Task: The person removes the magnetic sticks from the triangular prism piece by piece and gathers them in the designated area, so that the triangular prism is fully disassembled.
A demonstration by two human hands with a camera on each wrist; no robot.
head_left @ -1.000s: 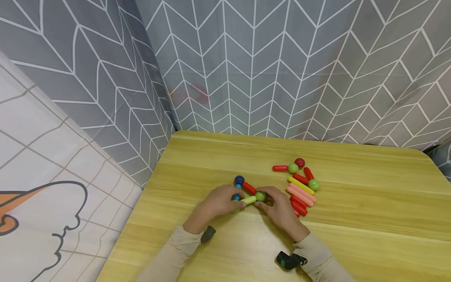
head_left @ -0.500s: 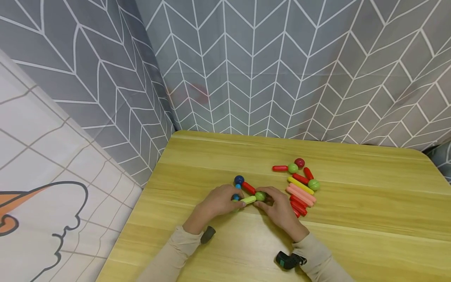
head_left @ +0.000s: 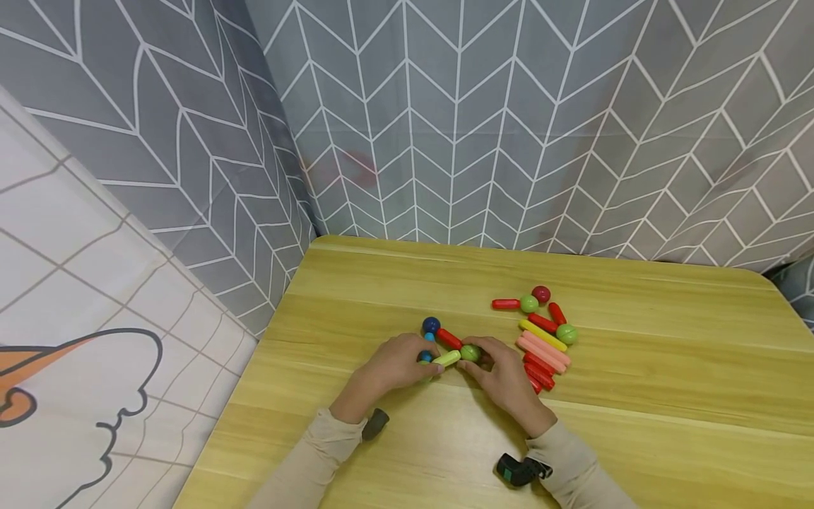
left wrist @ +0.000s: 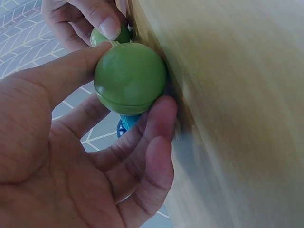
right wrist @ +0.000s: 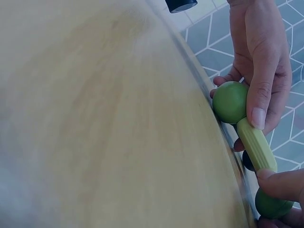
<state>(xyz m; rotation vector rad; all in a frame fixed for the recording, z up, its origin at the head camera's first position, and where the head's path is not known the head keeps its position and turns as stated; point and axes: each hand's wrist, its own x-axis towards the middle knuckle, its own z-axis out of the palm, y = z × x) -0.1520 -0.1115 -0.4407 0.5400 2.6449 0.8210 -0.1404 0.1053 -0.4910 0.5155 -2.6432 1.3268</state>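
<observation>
My left hand [head_left: 399,360] grips a green ball [left wrist: 130,78] between thumb and fingers, its thumb reaching onto the near end of a light yellow-green rod [head_left: 448,359]. At the rod's other end, my right hand [head_left: 505,378] pinches a second green ball [head_left: 470,353]; the right wrist view shows this rod [right wrist: 256,145] spanning the two balls. From the right-hand ball a red rod [head_left: 449,338] runs back to a dark blue ball [head_left: 431,325]. A light blue rod [head_left: 429,337] leads from there toward my left fingers, which partly hide a blue piece [head_left: 425,356].
Right of my hands lie a yellow rod [head_left: 543,335], pink rods [head_left: 543,351] and red rods [head_left: 539,371]. Behind them are green balls [head_left: 529,304], a dark red ball [head_left: 541,294] and more red rods [head_left: 505,304]. A patterned curtain [head_left: 483,141] hangs along the wooden table's [head_left: 668,353] back edge.
The yellow-green rod's right end has swung slightly away from me, and the ball at the right hand has shifted a little. Both hands stay nearly in place.
</observation>
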